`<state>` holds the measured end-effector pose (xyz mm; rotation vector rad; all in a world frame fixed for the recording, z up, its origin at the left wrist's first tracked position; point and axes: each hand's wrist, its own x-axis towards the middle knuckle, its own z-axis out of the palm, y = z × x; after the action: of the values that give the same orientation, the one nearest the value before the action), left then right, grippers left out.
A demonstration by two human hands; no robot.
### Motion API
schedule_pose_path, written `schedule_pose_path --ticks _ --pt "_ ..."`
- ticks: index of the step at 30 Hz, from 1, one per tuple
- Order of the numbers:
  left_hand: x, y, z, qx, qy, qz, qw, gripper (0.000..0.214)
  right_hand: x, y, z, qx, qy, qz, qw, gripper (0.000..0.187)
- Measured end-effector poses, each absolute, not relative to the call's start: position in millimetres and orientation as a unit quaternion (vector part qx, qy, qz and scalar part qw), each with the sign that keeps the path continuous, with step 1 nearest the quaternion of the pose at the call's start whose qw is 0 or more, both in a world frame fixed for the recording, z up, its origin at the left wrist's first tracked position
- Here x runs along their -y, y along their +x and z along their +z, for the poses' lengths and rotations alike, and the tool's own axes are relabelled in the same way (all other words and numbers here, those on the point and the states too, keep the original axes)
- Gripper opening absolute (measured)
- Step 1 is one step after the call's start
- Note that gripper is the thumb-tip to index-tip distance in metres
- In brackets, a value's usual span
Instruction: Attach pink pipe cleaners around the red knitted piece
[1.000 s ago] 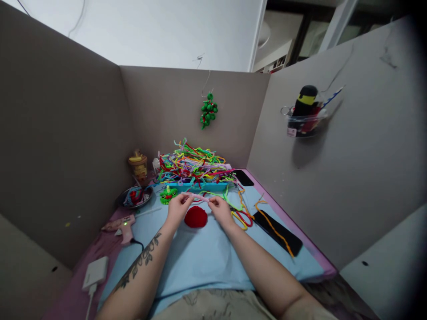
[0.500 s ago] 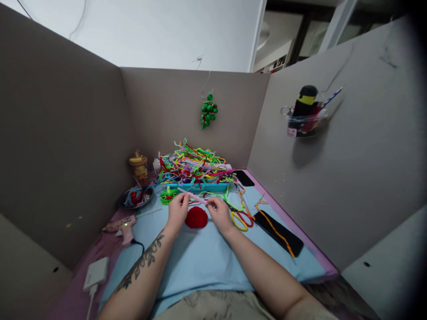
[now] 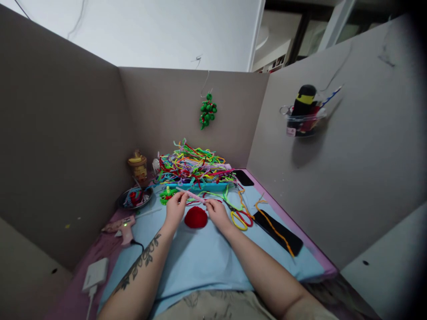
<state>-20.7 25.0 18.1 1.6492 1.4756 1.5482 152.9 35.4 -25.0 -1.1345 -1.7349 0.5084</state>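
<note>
A pink pipe cleaner [image 3: 192, 195] is held between both my hands above the light blue cloth [image 3: 200, 258]. My left hand [image 3: 175, 210] pinches it near its left part and my right hand [image 3: 216, 212] pinches its right end. Between the hands, on the cloth, lies a round red fuzzy piece [image 3: 196, 218]. Just beyond the hands sits a small green fuzzy figure [image 3: 166, 194].
A heap of coloured pipe cleaners [image 3: 191, 166] fills a blue tray at the back. Scissors with red and yellow handles [image 3: 240, 217], a black phone [image 3: 278, 231] with an orange pipe cleaner on it, a pink glue gun [image 3: 120, 225], a dish [image 3: 135, 198] and a white charger [image 3: 95, 274] lie around.
My hands have shifted slightly and tilted the pink pipe cleaner, so its left end now points up and away. The red piece has not moved.
</note>
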Motion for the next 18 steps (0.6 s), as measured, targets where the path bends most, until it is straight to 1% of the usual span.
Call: schedule_pose_path --ticks 7,11,18 --pt "-31.7 -18.8 12.0 -0.533 0.587 0.536 0.291 0.034 -37.0 158.4 -25.5 0.694 -0.5 0.177 0.486 0.02" --pt "-29.8 -17.4 13.7 -0.524 0.603 0.526 0.291 0.038 -36.5 159.4 -26.1 0.712 -0.492 0.156 0.476 0.02" --pt "-31.1 -18.5 14.1 -0.526 0.595 0.538 0.283 0.037 -37.4 157.4 -24.7 0.698 -0.488 0.161 0.499 0.02"
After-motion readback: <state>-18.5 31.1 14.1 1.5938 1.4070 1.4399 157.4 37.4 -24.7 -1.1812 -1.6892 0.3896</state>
